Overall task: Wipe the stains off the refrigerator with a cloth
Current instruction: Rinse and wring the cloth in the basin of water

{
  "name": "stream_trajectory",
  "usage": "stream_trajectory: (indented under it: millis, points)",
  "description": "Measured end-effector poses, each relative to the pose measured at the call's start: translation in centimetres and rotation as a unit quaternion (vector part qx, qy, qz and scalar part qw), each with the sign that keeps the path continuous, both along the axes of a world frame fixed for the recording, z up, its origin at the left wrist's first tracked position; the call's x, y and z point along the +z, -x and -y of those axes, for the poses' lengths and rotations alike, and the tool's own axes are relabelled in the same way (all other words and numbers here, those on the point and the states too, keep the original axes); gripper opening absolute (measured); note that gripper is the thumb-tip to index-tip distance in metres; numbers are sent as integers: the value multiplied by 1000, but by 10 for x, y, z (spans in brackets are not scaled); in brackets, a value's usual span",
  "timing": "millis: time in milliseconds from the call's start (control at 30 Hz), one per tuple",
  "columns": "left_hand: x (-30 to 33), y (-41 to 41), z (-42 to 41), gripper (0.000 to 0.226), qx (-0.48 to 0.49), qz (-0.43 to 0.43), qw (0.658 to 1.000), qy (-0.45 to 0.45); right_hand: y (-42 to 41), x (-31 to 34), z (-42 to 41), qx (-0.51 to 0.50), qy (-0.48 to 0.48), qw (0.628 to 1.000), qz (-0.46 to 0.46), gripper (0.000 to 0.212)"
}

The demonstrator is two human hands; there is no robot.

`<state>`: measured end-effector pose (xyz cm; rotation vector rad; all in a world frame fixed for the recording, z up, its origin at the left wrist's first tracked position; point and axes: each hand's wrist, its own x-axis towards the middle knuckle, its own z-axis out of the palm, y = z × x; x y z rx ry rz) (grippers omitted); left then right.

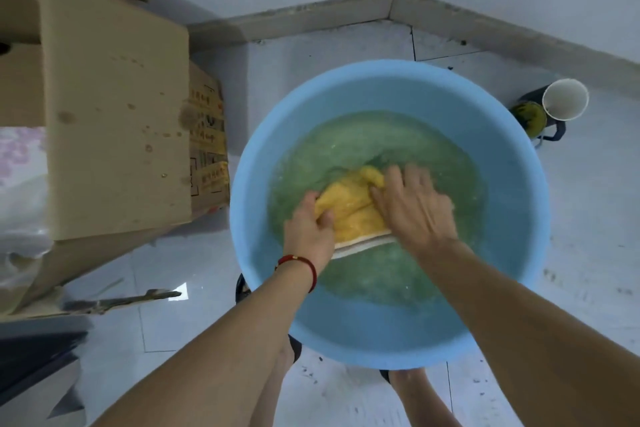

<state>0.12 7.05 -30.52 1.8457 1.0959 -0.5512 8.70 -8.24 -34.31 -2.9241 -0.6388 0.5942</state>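
A yellow cloth [349,210] with a pale striped edge lies bunched in greenish water inside a round blue basin [512,156] on the tiled floor. My left hand [308,232], with a red string bracelet at the wrist, grips the cloth's left side. My right hand [415,208] presses and holds the cloth's right side, fingers curled over it. The water around both hands is rippled. No refrigerator is in view.
A tall cardboard box [114,107] stands left of the basin, with a smaller printed box [207,139] behind it. A white cup [565,99] and a dark jug [530,118] sit at the right near the wall corner. My feet show under the basin's near rim.
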Motion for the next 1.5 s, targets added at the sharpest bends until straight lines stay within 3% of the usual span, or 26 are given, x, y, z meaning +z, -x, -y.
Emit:
stream_trajectory:
  millis: [67, 133, 200, 267, 300, 333, 367, 433, 533, 600, 700, 767, 833, 933, 967, 1000, 1067, 1167, 1200, 1267, 1367, 1433, 1500]
  points:
    - [1, -9, 6, 34, 168, -49, 980, 95, 4, 3, -5, -122, 20, 992, 10, 41]
    - [2, -26, 19, 46, 301, -99, 922, 223, 14, 6, -19, -286, -33, 953, -89, 46]
    - [-7, -38, 36, 70, 303, -113, 915, 241, 17, 12, -36, -411, -197, 866, -207, 47]
    - [-51, -35, 50, 85, 304, -92, 926, 202, 19, 23, -50, -528, -330, 728, -287, 41]
    - [-72, -32, 52, 85, 313, -78, 929, 181, 20, 24, -53, -563, -349, 683, -306, 31]
    - [-79, -35, 52, 78, 307, -70, 935, 164, 20, 25, -54, -572, -355, 673, -306, 19]
    - [-67, -40, 49, 67, 283, -55, 946, 146, 17, 27, -55, -562, -351, 690, -291, 17]
    - [-24, -55, 45, 51, 182, -49, 977, 99, 11, 28, -51, -503, -330, 754, -264, 42]
    - [-4, -52, 36, 47, 0, -103, 995, -6, 4, 20, -36, -254, -155, 938, -178, 55]
    - [1, -48, 25, 37, -20, -66, 997, -40, -1, 12, -19, -111, -59, 989, -72, 50]
    - [-5, -36, 14, 29, 79, -14, 996, -35, 5, -1, -6, -136, 18, 990, 23, 46]
    - [-12, -33, 20, 36, 179, -51, 981, 49, 17, -1, -17, -226, -21, 972, -53, 53]
    - [-20, -35, 33, 54, 234, -97, 961, 107, 29, 7, -37, -338, -147, 914, -168, 53]
    - [-27, -39, 43, 64, 238, -91, 955, 150, 33, 23, -53, -508, -283, 770, -264, 44]
    - [-23, -43, 43, 61, 242, -88, 953, 158, 31, 26, -53, -539, -303, 737, -273, 39]
    - [-18, -45, 41, 61, 235, -97, 954, 160, 29, 29, -52, -542, -312, 731, -273, 36]
    - [-11, -50, 36, 64, 157, -119, 973, 124, 26, 34, -46, -486, -303, 775, -269, 44]
    - [-4, -51, 32, 52, -24, -161, 987, -9, 16, 26, -31, -204, -115, 953, -194, 54]
    - [-1, -48, 29, 50, -42, -156, 987, -17, 11, 22, -25, -108, -65, 982, -139, 52]
    - [0, -36, 25, 50, -8, -107, 994, -22, -1, 14, -15, -34, -24, 998, -43, 45]
    - [-5, -23, 26, 55, 91, -107, 990, -17, 2, 5, -12, -104, 30, 994, 3, 45]
    - [-25, -25, 28, 69, 217, -123, 968, 40, 16, 7, -24, -195, 2, 979, -67, 50]
    - [-76, -16, 28, 89, 293, -111, 946, 85, 25, 11, -41, -324, -114, 922, -180, 48]
